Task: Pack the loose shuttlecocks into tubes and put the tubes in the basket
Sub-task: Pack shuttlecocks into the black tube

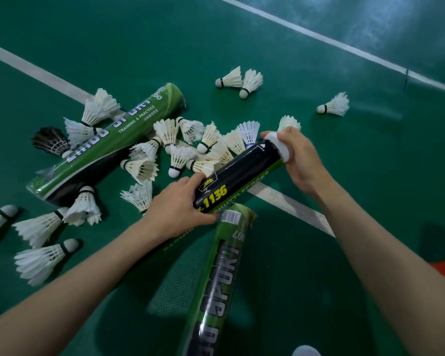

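Black tube [238, 173]: left hand [176, 201] fingers wrapped around lower end; right hand [299, 160] fingers pressing white cap [280, 145] at mouth. Loose shuttlecocks [180, 147] on floor [293, 253].

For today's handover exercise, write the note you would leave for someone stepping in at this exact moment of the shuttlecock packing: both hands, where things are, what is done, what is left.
Left hand: grips the lower part of the black tube.
Right hand: at the tube's top end, closed on something white, with shuttlecock feathers showing just beyond the fingers.
Two green tubes lie on the court: one far left, one near.
Done: cannot tell how full any tube is.
Left: many loose shuttlecocks are scattered on the floor; no basket is in view.
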{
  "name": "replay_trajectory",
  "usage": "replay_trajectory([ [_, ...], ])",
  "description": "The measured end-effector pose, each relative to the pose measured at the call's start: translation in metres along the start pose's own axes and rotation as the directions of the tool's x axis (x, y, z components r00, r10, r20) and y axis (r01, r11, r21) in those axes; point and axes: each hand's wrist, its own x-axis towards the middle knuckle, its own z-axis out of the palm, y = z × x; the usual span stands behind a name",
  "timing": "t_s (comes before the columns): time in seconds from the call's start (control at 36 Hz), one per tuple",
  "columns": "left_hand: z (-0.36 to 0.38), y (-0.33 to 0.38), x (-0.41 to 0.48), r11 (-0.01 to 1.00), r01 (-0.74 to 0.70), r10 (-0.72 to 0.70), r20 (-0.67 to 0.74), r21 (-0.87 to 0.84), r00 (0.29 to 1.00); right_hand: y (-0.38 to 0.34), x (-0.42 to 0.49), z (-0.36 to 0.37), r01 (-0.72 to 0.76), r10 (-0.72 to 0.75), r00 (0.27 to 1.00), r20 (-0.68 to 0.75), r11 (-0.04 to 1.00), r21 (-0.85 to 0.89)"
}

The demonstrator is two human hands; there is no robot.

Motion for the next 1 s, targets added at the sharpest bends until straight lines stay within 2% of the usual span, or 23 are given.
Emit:
replay_trajectory([
  [0.06, 0.000, -0.002, -0.003, 0.999, -0.019, 0.019, 0.000, -0.038, 1.000, -0.001, -0.004, -0.001, 0.001, 0.000, 1.000, 0.012, 1.000, -0.018],
  [0.17, 0.001, 0.000, -0.007, 0.994, -0.075, 0.074, -0.020, -0.074, 0.997, 0.004, -0.009, 0.000, 0.027, -0.027, 1.000, 0.002, 0.981, -0.191],
  [0.31, 0.001, -0.005, -0.008, 0.990, -0.093, 0.087, -0.053, -0.105, 0.995, 0.002, -0.021, 0.003, 0.060, -0.063, 0.998, -0.005, 0.968, -0.243],
  [0.44, 0.005, -0.010, -0.010, 0.993, -0.103, 0.098, -0.078, -0.061, 0.992, -0.003, -0.024, 0.001, -0.007, 0.009, 1.000, 0.029, 0.997, -0.072],
  [0.58, 0.003, -0.013, -0.011, 0.992, -0.123, 0.122, -0.062, -0.013, 0.991, 0.002, -0.027, -0.006, -0.083, 0.098, 0.983, 0.154, 0.992, -0.099],
  [0.67, 0.001, -0.015, -0.012, 0.990, -0.134, 0.137, -0.068, 0.045, 0.988, 0.005, -0.030, -0.014, -0.199, 0.178, 0.956, 0.232, 0.977, 0.071],
  [0.69, 0.001, -0.014, -0.013, 0.990, -0.132, 0.135, -0.066, 0.053, 0.989, 0.005, -0.031, -0.014, -0.211, 0.188, 0.952, 0.240, 0.975, 0.073],
  [0.75, 0.002, -0.012, -0.014, 0.992, -0.118, 0.121, -0.067, 0.042, 0.990, 0.004, -0.032, -0.011, -0.189, 0.187, 0.959, 0.215, 0.982, -0.008],
  [0.86, 0.003, -0.008, -0.015, 0.994, -0.111, 0.112, -0.089, 0.015, 0.990, -0.001, -0.029, 0.003, -0.074, 0.115, 0.987, 0.114, 0.947, -0.313],
  [1.0, -0.002, -0.009, -0.015, 0.985, -0.128, 0.140, -0.106, 0.112, 0.984, 0.003, -0.028, 0.009, -0.050, 0.099, 0.990, 0.098, 0.909, -0.413],
])
